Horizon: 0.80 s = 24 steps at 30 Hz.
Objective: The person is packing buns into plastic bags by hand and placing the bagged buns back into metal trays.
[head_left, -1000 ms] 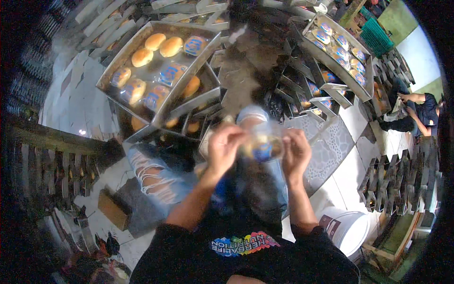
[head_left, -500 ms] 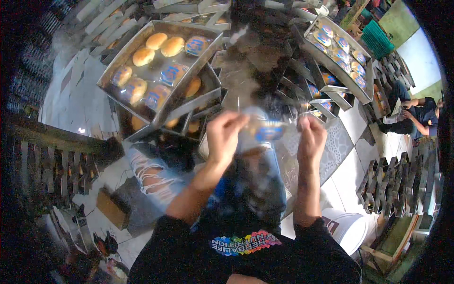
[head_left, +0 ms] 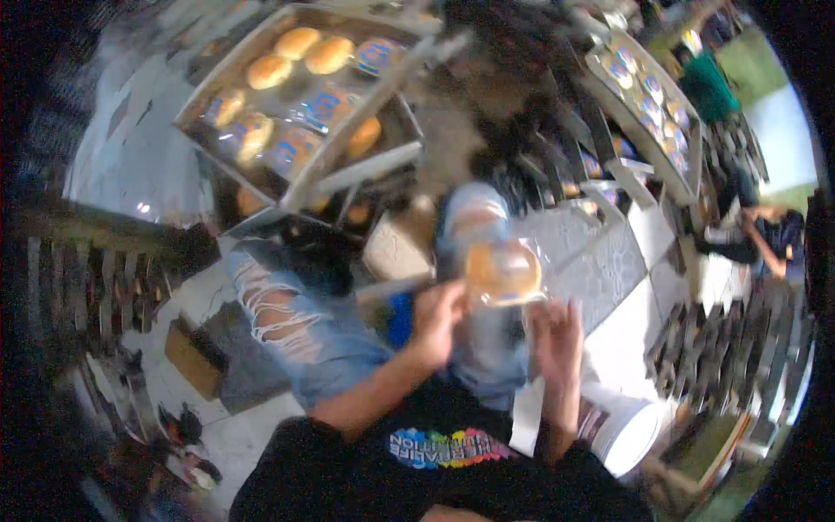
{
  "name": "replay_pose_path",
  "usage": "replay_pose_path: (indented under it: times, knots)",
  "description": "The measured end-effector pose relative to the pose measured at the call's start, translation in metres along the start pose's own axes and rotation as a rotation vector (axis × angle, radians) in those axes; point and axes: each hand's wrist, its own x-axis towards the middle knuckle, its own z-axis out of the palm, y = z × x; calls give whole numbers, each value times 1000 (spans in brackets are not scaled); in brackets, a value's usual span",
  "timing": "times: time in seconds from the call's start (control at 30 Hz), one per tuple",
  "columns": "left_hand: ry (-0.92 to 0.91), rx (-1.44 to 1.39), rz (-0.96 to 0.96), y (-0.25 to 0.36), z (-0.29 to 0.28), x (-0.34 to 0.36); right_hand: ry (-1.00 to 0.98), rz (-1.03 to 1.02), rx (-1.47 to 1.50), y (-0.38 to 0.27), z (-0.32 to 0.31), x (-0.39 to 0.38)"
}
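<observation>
A round golden bun in a clear plastic bag point(head_left: 503, 271) hangs in front of my lap. My left hand point(head_left: 439, 315) grips the bag's lower left edge. My right hand point(head_left: 557, 335) is just below and to the right of the bag, blurred, its fingers at the bag's lower right corner. Both forearms come up from the lower edge over my torn blue jeans point(head_left: 296, 331).
A metal tray point(head_left: 306, 165) at the upper left holds bare buns point(head_left: 296, 42) and several bagged buns. A second tray point(head_left: 687, 165) of bagged buns lies at the upper right. A white bucket point(head_left: 631, 435) stands at my right. Another person point(head_left: 774, 235) sits at the far right.
The bagged bun has turned so its round face shows. Both hands have come down and closer together beneath it. The view has tilted and blurred.
</observation>
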Motion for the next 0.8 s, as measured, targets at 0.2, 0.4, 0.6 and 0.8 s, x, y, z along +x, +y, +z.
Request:
replay_pose_path:
  times: [0.2,0.4,0.6,0.8]
  knots:
    - [-412,101,57,6,0,-24,-221,98,-7,-4,65,14]
    - [-150,616,420,51,-83,31,-156,-1208,-278,-89,247,49]
    - [-78,1295,760,-2,-152,77,-675,-1485,-994,-30,363,77]
    - [-10,1219,466,-31,-191,93,-1619,279,-698,41,219,65]
